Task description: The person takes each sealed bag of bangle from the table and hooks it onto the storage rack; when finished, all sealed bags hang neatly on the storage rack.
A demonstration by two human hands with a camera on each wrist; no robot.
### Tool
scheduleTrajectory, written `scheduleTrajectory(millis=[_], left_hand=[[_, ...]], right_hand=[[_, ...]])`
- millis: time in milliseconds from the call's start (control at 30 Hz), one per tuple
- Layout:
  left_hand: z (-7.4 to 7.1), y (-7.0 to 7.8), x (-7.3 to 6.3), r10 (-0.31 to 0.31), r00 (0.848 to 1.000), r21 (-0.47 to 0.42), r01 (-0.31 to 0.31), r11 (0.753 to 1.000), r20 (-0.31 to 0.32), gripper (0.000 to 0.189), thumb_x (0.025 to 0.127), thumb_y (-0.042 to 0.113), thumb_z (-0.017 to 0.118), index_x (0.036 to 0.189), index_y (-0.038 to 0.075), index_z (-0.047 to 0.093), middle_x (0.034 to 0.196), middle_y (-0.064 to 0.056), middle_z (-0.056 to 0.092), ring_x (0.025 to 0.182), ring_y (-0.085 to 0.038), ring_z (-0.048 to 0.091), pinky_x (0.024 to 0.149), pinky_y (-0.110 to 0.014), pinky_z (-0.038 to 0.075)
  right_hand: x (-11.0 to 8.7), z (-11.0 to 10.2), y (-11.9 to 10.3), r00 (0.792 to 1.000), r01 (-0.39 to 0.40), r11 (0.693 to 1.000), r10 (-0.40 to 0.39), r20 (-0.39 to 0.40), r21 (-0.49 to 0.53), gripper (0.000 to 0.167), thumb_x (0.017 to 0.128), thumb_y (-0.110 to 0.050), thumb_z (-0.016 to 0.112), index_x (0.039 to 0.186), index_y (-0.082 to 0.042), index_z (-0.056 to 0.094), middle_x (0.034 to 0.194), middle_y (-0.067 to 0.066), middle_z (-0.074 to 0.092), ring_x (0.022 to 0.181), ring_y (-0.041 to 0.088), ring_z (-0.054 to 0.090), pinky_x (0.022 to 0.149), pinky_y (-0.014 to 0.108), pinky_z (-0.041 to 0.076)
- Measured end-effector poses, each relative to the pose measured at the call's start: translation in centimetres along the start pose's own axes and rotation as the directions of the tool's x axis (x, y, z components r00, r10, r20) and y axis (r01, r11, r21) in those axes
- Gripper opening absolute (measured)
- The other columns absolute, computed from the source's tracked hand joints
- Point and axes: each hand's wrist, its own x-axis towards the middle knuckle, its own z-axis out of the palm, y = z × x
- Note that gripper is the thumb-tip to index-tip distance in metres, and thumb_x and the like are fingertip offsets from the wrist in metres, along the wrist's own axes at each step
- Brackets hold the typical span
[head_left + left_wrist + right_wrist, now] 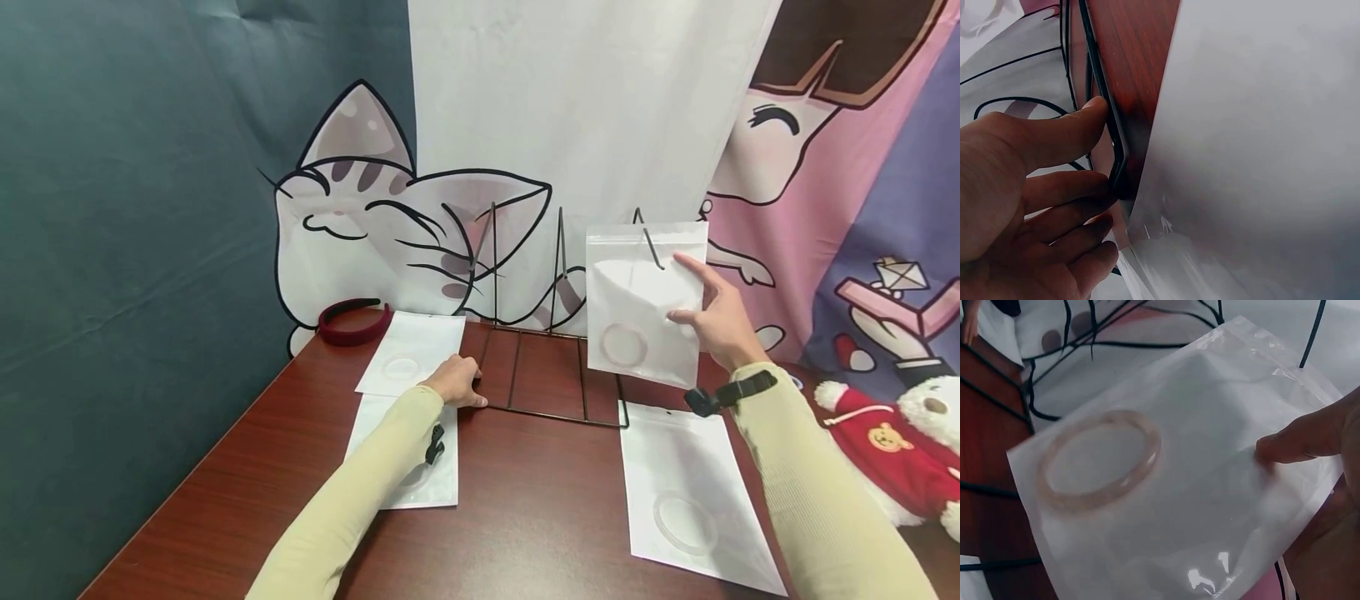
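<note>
My right hand [723, 321] pinches the right side of a white zip bag [637, 333], its thumb on the front. A ring-shaped bangle [1100, 459] shows through the bag's clear window. One prong of a black wire display rack [551, 415] shows in front of the bag's top; whether it passes through the bag's hole I cannot tell. At the rack's front left corner my left hand [455, 382] holds the wire between thumb and fingers, as the left wrist view shows. Two similar bags, an upper bag [420, 333] and a lower bag [442, 483], lie by the left forearm.
Another bag with a ring [675, 467] lies flat at the right front of the brown table [525, 500]. A dark red headband [356, 329] sits at the back left. To the right is a white plush toy in a red top [892, 442]. Printed curtains hang behind.
</note>
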Motion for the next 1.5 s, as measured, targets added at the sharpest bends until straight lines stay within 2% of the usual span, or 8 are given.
scheduleTrajectory(millis=[167, 400, 833, 933, 1033, 1167, 1300, 1500], left_hand=[[-0.1, 0.0, -0.1, -0.005, 1.0, 0.001, 0.005, 1.0, 0.007, 0.054, 0.083, 0.03, 0.083, 0.125, 0.001, 0.069, 0.127, -0.014, 0.071, 0.121, -0.03, 0.064, 0.104, -0.039, 0.053], [0.0, 0.0, -0.2, -0.012, 1.0, -0.01, 0.012, 1.0, 0.015, 0.055, 0.083, 0.03, 0.083, 0.127, 0.001, 0.068, 0.129, -0.015, 0.069, 0.123, -0.03, 0.063, 0.106, -0.039, 0.051], [0.2, 0.2, -0.1, -0.012, 1.0, -0.016, 0.012, 1.0, 0.014, 0.055, 0.083, 0.03, 0.083, 0.127, 0.0, 0.068, 0.128, -0.015, 0.07, 0.123, -0.03, 0.063, 0.105, -0.039, 0.051], [0.1, 0.2, -0.2, -0.006, 1.0, -0.01, 0.006, 1.0, 0.008, 0.054, 0.084, 0.03, 0.083, 0.127, 0.001, 0.068, 0.128, -0.014, 0.07, 0.123, -0.03, 0.062, 0.106, -0.039, 0.051], [0.1, 0.2, -0.2, 0.002, 1.0, -0.006, -0.002, 1.0, 0.006, 0.053, 0.084, 0.03, 0.083, 0.126, 0.001, 0.069, 0.128, -0.014, 0.07, 0.122, -0.03, 0.063, 0.105, -0.039, 0.052], [0.1, 0.2, -0.2, 0.006, 1.0, -0.009, -0.006, 1.0, -0.004, 0.052, 0.083, 0.029, 0.083, 0.124, 0.001, 0.07, 0.126, -0.014, 0.071, 0.12, -0.03, 0.064, 0.104, -0.038, 0.052], [0.0, 0.1, -0.2, 0.001, 1.0, -0.016, -0.002, 1.0, -0.005, 0.052, 0.083, 0.029, 0.083, 0.124, 0.0, 0.07, 0.126, -0.015, 0.071, 0.12, -0.03, 0.064, 0.104, -0.039, 0.052], [0.1, 0.0, -0.1, -0.009, 1.0, -0.022, 0.009, 1.0, 0.0, 0.052, 0.083, 0.028, 0.083, 0.125, 0.0, 0.069, 0.126, -0.015, 0.071, 0.119, -0.029, 0.064, 0.103, -0.038, 0.052]], right_hand=[[1.7, 0.1, 0.2, 0.997, -0.079, 0.991, 0.08, 0.0, -0.108, 0.097, 0.082, 0.014, 0.068, 0.156, -0.038, 0.033, 0.162, 0.01, 0.034, 0.129, 0.017, 0.047, 0.082, 0.007, 0.045], [3.1, 0.4, 0.1, 0.993, -0.112, 0.982, 0.118, 0.028, -0.152, 0.101, 0.081, 0.017, 0.064, 0.159, -0.037, 0.027, 0.17, 0.009, 0.015, 0.147, 0.041, 0.033, 0.104, 0.048, 0.046], [2.7, 0.1, 1.0, 0.995, -0.081, 0.988, 0.087, 0.039, -0.134, 0.101, 0.083, 0.016, 0.064, 0.16, -0.034, 0.023, 0.167, 0.023, 0.016, 0.148, 0.051, 0.027, 0.114, 0.065, 0.033], [1.9, -0.5, 1.4, 0.995, -0.09, 0.983, 0.097, 0.035, -0.159, 0.098, 0.086, 0.012, 0.064, 0.16, -0.036, 0.022, 0.162, 0.03, 0.025, 0.143, 0.051, 0.037, 0.111, 0.064, 0.039], [1.2, -1.1, 2.1, 0.995, -0.093, 0.98, 0.1, 0.028, -0.178, 0.097, 0.087, 0.01, 0.064, 0.16, -0.036, 0.021, 0.157, 0.031, 0.033, 0.135, 0.045, 0.049, 0.105, 0.042, 0.051], [0.2, -1.8, 3.2, 0.996, -0.076, 0.982, 0.082, 0.028, -0.173, 0.094, 0.088, 0.01, 0.064, 0.16, -0.034, 0.023, 0.152, 0.03, 0.038, 0.107, 0.006, 0.062, 0.081, 0.009, 0.05], [-1.2, -2.4, 4.0, 0.993, -0.064, 0.98, 0.081, 0.084, -0.188, 0.088, 0.09, 0.008, 0.064, 0.161, -0.024, 0.024, 0.147, 0.031, 0.042, 0.088, -0.019, 0.054, 0.074, 0.007, 0.05], [-4.2, -2.8, 5.8, 0.938, -0.042, 0.916, 0.173, 0.299, -0.398, 0.083, 0.085, -0.001, 0.074, 0.155, 0.001, 0.029, 0.137, 0.04, 0.051, 0.097, 0.015, 0.072, 0.078, 0.028, 0.06]])
